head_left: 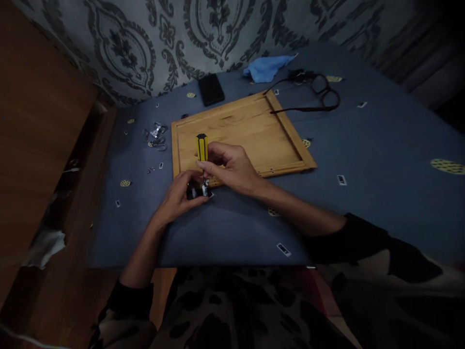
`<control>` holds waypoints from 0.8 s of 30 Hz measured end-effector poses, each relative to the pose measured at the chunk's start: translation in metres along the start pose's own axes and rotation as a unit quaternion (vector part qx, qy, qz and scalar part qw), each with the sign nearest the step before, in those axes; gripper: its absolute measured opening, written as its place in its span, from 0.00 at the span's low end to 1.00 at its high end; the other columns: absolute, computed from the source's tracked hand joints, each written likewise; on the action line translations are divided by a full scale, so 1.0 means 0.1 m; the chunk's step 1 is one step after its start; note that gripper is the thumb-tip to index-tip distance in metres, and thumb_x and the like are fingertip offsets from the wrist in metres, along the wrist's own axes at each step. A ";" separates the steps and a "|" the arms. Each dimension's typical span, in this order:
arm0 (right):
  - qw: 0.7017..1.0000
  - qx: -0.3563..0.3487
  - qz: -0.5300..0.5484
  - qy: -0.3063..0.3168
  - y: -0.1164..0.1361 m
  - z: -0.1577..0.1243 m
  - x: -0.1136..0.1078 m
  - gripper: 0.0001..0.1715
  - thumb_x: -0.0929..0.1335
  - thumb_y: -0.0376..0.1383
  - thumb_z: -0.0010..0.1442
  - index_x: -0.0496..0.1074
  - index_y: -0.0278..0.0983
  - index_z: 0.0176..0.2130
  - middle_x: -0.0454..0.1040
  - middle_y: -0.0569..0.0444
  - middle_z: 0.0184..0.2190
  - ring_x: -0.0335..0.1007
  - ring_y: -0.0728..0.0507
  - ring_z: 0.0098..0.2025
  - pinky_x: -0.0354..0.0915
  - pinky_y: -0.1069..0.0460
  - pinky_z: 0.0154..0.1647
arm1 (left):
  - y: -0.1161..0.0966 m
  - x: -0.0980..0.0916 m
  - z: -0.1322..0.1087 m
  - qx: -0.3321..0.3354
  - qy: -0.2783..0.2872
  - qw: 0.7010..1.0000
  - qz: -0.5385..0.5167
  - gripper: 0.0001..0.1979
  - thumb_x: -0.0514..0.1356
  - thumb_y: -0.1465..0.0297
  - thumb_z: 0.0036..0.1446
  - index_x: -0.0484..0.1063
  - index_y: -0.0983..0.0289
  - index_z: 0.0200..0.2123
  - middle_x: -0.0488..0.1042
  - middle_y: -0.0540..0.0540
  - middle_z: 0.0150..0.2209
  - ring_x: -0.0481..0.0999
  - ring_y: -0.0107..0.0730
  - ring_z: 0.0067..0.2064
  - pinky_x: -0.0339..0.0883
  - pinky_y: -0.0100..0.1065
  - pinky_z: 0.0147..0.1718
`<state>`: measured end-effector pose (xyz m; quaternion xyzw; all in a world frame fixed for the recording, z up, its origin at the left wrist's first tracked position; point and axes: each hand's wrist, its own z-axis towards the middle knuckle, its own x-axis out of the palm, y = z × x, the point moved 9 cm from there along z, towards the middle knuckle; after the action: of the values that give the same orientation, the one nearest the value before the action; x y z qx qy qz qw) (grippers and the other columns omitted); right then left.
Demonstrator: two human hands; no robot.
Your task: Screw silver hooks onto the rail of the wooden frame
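My right hand (232, 167) is closed round a screwdriver with a yellow and black handle (202, 148), which stands upright with its shaft pointing down. Below it, a shiny metal hinge (205, 188) sits at the near left edge of a framed wooden cabinet door (236, 131). The fingers and thumb of my left hand (178, 196) are closed on the hinge and steady it from the left. My fingers partly cover the hinge, and the screwdriver's tip is too small to make out clearly. The door lies flat on the table.
Metal hinges (158, 133) and a few small screws (150, 170) lie left of the door on the dark blue tablecloth (225, 232). Behind the door are a black phone-like object (211, 89) and a blue cloth (267, 69). Eyeglasses (308, 109) overlap its far right corner.
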<state>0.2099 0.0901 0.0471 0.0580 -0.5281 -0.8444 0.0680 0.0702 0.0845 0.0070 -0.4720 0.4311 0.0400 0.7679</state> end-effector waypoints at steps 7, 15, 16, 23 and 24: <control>1.000 -0.009 -0.019 0.008 0.07 -0.02 0.05 0.11 0.72 0.40 0.61 0.66 0.39 0.34 0.69 0.59 0.28 0.67 0.48 0.30 0.62 0.52 0.31 | 0.03 0.01 -0.01 0.002 -0.006 1.000 0.012 0.24 0.71 0.57 0.58 0.71 0.61 0.53 0.78 0.58 0.49 0.78 0.45 0.51 0.70 0.44 0.51; 0.997 0.033 0.042 0.058 0.08 -0.01 0.13 0.13 0.72 0.41 0.62 0.65 0.40 0.38 0.69 0.60 0.29 0.69 0.48 0.30 0.67 0.51 0.32 | 0.07 0.01 -0.02 -0.001 -0.010 1.000 0.026 0.24 0.71 0.54 0.58 0.72 0.62 0.50 0.78 0.58 0.47 0.78 0.45 0.49 0.71 0.44 0.49; 0.996 0.030 0.049 0.073 0.10 -0.01 0.15 0.12 0.71 0.42 0.63 0.66 0.40 0.40 0.70 0.60 0.30 0.70 0.48 0.30 0.68 0.51 0.33 | 0.06 0.02 -0.02 0.002 -0.007 1.000 0.025 0.23 0.70 0.54 0.58 0.72 0.62 0.50 0.78 0.58 0.47 0.77 0.45 0.49 0.71 0.44 0.49; 0.992 0.057 0.074 0.081 0.07 0.02 0.14 0.19 0.74 0.49 0.61 0.69 0.38 0.34 0.70 0.61 0.24 0.69 0.50 0.25 0.66 0.53 0.27 | 0.02 0.03 -0.02 0.039 -0.002 0.999 0.028 0.20 0.68 0.54 0.61 0.73 0.61 0.48 0.78 0.57 0.46 0.77 0.44 0.49 0.70 0.44 0.49; 0.993 0.062 0.074 0.070 0.05 0.02 0.13 0.21 0.75 0.50 0.60 0.70 0.38 0.34 0.70 0.62 0.23 0.68 0.50 0.23 0.64 0.53 0.25 | 0.01 0.03 -0.01 0.043 0.000 0.999 0.032 0.19 0.68 0.54 0.61 0.73 0.60 0.47 0.78 0.57 0.45 0.77 0.45 0.49 0.70 0.44 0.50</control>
<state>0.1974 0.0876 0.0526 0.0822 -0.5761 -0.7967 0.1631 0.0705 0.0831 0.0037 -0.4241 0.4475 0.0458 0.7859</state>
